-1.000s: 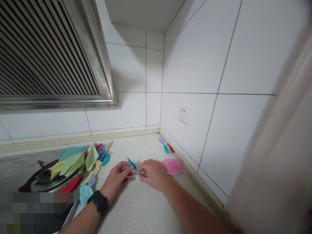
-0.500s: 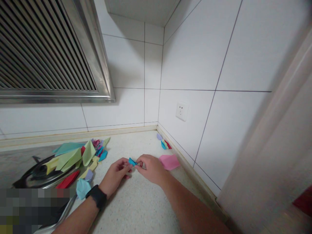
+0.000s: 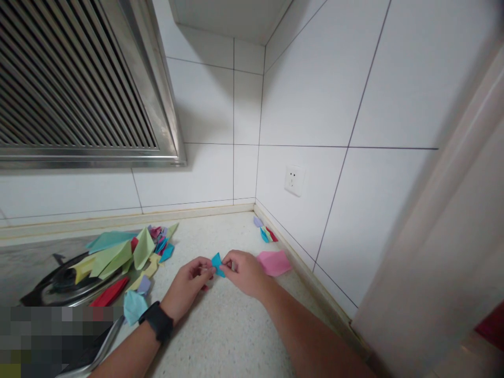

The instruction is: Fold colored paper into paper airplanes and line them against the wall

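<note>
A small folded piece of blue paper [image 3: 218, 264] is held between my two hands, just above the speckled countertop [image 3: 220, 325]. My left hand [image 3: 193, 279] pinches its left side between thumb and fingers; a black watch [image 3: 158, 321] is on that wrist. From the right, my right hand [image 3: 244, 273] grips the paper's other side with thumb and forefinger. Beyond that hand lies a pink sheet of paper [image 3: 273, 262] on the counter. A light blue crumpled-looking folded paper [image 3: 135, 306] sits beside the watch.
Left, folded papers in several colours, among them a green one [image 3: 144, 249] and a red one [image 3: 110, 291], lie over and around a gas stove [image 3: 49, 286]. Small folded pieces [image 3: 264, 234] rest by the right wall. A range hood [image 3: 173, 142] hangs upper left; a socket [image 3: 294, 180] is on the tiles.
The blue paper has turned between my fingers and now shows a wider, pointed face. Both hands stay in nearly the same place, still pinching it.
</note>
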The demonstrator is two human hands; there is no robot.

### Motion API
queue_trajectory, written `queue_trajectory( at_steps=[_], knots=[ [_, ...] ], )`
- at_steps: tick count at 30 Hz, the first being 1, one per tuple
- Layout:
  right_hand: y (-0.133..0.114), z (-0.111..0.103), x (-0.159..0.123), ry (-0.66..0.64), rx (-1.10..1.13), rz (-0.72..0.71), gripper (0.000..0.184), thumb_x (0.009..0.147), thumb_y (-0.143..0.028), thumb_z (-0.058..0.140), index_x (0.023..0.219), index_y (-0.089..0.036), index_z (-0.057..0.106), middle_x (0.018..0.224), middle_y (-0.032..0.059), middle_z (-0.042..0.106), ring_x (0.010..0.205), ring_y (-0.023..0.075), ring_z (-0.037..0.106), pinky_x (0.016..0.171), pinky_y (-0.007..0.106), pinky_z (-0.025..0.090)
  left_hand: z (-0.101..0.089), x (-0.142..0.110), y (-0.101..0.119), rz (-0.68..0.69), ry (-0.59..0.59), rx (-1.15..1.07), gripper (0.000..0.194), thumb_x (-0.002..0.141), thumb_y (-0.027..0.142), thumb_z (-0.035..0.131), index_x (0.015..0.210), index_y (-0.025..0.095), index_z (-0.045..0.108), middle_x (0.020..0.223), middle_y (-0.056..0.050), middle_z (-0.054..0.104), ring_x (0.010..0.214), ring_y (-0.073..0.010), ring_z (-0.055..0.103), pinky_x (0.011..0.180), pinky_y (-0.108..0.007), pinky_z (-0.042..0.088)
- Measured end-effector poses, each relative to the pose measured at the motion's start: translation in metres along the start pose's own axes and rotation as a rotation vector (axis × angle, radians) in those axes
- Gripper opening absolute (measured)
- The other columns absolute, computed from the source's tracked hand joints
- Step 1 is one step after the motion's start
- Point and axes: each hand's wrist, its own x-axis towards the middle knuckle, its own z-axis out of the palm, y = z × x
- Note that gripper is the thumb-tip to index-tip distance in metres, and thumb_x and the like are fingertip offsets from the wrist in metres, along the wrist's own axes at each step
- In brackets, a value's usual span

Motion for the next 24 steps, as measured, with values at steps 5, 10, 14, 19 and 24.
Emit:
queue_trajectory(
  at_steps=[5, 10, 14, 19, 24],
  knots=[
    [0.002, 0.004, 0.000, -0.005, 0.067, 0.053, 0.007, 0.082, -0.025, 0.063, 0.079, -0.020, 0.065, 0.067, -0.0043, 0.059, 0.057, 0.0078, 0.045, 0.052, 0.020, 0.029, -0.001, 0.000, 0.000, 0.015, 0.001, -0.008, 0.031, 0.079, 0.043, 0.063, 0.094, 0.016, 0.062, 0.077, -0.003, 0.059, 0.073, -0.0165, 0.055, 0.054, -0.023, 0.047],
    [0.005, 0.007, 0.000, 0.006, 0.097, 0.080, 0.008, 0.082, -0.025, 0.062, 0.079, -0.020, 0.067, 0.067, -0.0039, 0.060, 0.057, 0.0077, 0.046, 0.052, 0.020, 0.029, 0.000, 0.000, 0.000, 0.011, -0.021, -0.009, 0.033, 0.079, 0.043, 0.063, 0.098, 0.016, 0.064, 0.077, -0.004, 0.061, 0.071, -0.0166, 0.056, 0.053, -0.023, 0.046],
    [0.007, 0.008, 0.001, 0.012, 0.103, 0.086, 0.008, 0.082, -0.025, 0.062, 0.079, -0.019, 0.066, 0.068, -0.0038, 0.061, 0.058, 0.0076, 0.046, 0.053, 0.020, 0.029, 0.000, -0.003, 0.004, 0.015, -0.042, 0.008, 0.033, 0.080, 0.042, 0.062, 0.099, 0.016, 0.067, 0.080, -0.005, 0.064, 0.072, -0.0164, 0.056, 0.054, -0.023, 0.046],
    [0.009, 0.008, 0.000, 0.015, 0.092, 0.082, 0.008, 0.082, -0.025, 0.063, 0.077, -0.019, 0.066, 0.067, -0.0041, 0.061, 0.057, 0.0078, 0.046, 0.052, 0.020, 0.028, -0.001, -0.004, 0.009, 0.018, -0.058, 0.029, 0.035, 0.080, 0.042, 0.062, 0.102, 0.017, 0.068, 0.083, -0.006, 0.066, 0.072, -0.0168, 0.056, 0.055, -0.024, 0.046],
    [0.008, 0.006, -0.001, 0.015, 0.060, 0.063, 0.008, 0.082, -0.025, 0.063, 0.077, -0.020, 0.067, 0.067, -0.0039, 0.062, 0.058, 0.0080, 0.046, 0.053, 0.020, 0.029, -0.001, -0.004, 0.013, 0.004, -0.060, 0.064, 0.036, 0.079, 0.042, 0.061, 0.101, 0.015, 0.070, 0.081, -0.007, 0.067, 0.073, -0.0182, 0.057, 0.056, -0.025, 0.046]
  ],
)
